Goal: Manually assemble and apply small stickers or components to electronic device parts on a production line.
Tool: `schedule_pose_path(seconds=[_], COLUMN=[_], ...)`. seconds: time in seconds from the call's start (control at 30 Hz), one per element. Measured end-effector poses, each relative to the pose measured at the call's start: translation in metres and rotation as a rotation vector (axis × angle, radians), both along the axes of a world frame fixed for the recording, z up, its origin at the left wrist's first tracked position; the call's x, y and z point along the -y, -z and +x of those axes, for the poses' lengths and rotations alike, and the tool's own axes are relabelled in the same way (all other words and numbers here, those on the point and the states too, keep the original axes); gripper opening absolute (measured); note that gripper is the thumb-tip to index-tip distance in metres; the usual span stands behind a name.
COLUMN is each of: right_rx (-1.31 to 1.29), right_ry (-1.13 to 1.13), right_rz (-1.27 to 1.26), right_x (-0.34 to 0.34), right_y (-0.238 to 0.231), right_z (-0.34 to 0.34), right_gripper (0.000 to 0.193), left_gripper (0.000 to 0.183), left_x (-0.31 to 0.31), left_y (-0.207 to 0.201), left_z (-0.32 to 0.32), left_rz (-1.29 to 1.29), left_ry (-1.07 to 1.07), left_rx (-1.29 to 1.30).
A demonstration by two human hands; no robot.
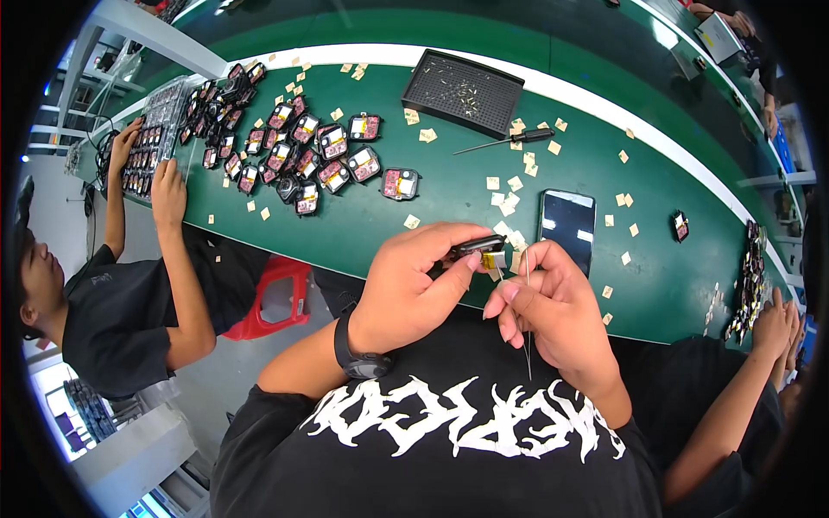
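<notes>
My left hand (406, 285) is closed around a small black watch-like casing (466, 248), holding it above the near edge of the green table. A silvery part with yellow tape (493, 260) sticks out of the casing toward my other hand. My right hand (553, 298) pinches thin metal tweezers (528, 352), whose long ends hang below the fingers. One tip points at the taped part; whether it touches cannot be made out. Under and beyond both hands, small beige squares (508, 204) lie scattered on the table.
Opened casings with reddish boards (332, 141) are heaped to the left, one casing (400, 183) apart. Farther back are a black tray (462, 86) and a screwdriver (528, 135). A phone (567, 226) lies right of centre. Co-workers' hands (169, 192) work at the left and right ends.
</notes>
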State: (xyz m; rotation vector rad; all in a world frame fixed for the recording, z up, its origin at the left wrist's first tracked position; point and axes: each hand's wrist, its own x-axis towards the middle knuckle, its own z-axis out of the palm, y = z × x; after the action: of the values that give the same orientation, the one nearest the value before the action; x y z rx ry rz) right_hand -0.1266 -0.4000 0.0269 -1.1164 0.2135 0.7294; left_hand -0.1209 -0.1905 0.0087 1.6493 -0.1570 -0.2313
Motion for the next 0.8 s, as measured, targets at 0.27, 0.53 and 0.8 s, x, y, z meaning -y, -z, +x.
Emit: schedule_pose_path(seconds=[0.27,0.53,0.8], right_rx=[-0.040,0.104,0.336], right_ry=[0.092,0.048,0.112], right_rz=[0.123,-0.116,-0.072], right_x=[-0.007,-0.006,-0.004], right_y=[0.013,0.014,0.018], right_z=[0.000,-0.003,-0.009], right_gripper=[0.021,0.024,0.024], left_gripper=[0.022,0.025,0.030], left_x=[-0.001,-0.008,-0.010], left_y=[-0.001,0.000,-0.002], left_z=[-0.001,0.002,0.003], left_rz=[0.120,-0.021,-0.150], left_ry=[0.000,0.069,0.059], left_rx=[0.188,-0.154,-0.259])
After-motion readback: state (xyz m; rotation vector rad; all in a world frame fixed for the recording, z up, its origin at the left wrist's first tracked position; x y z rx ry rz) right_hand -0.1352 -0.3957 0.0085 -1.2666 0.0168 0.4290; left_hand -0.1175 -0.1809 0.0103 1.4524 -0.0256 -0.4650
